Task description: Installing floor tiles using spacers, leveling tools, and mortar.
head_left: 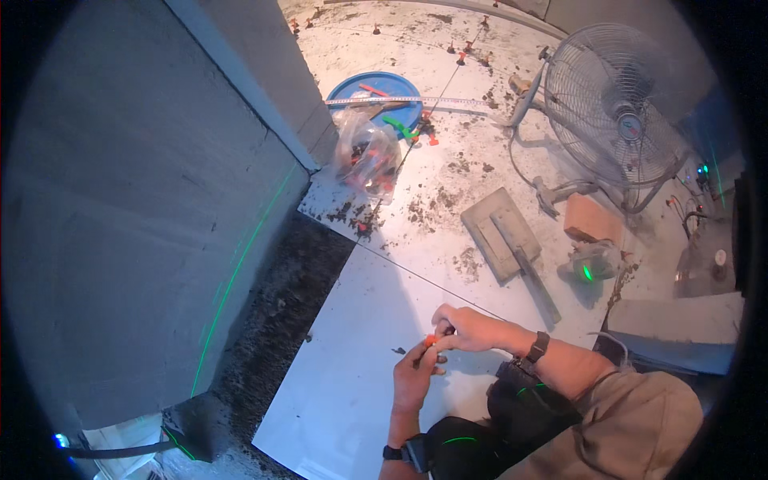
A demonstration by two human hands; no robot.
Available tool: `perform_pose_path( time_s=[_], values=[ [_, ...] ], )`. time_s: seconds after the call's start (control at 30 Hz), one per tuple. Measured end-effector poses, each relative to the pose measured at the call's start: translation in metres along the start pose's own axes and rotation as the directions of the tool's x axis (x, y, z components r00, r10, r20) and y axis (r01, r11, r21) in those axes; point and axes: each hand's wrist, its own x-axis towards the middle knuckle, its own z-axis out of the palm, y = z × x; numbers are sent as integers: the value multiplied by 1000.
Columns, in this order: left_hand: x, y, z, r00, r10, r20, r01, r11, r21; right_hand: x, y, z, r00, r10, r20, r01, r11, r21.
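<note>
Over the white tile, left hand and right hand pinch one small, half-hidden orange clip.

The left hand and right hand met over the near floor tile, a small clip between their fingers. Left of the tile ran a mortar strip, then the wall. Behind the hands lay a trowel; right of it, a brick. Farther back stood a fan, with a bag of clips and a lid to its left.
</note>
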Motion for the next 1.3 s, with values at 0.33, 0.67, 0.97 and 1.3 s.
perform_pose_path(
  time_s=[0.33, 0.67, 0.97, 1.3],
  values=[
    [-5, -6, 3, 991, -48, -126, 50, 999, 14, -31, 10, 33, 946, -194, -260, 186, 981, -56],
    [72, 25, -9, 976, 74, -206, -79, 997, -14, 35, 57, -13, 916, 233, -327, -71, 895, 441],
    [169, 38, -32, 891, 23, -453, -19, 1000, 14, 78, 129, -30, 713, -255, -653, -79, 897, -435],
    [228, 37, -53, 716, 692, 93, -363, 256, 896, 85, 140, -34, 727, -302, -617, -47, 874, -483]
  ],
)
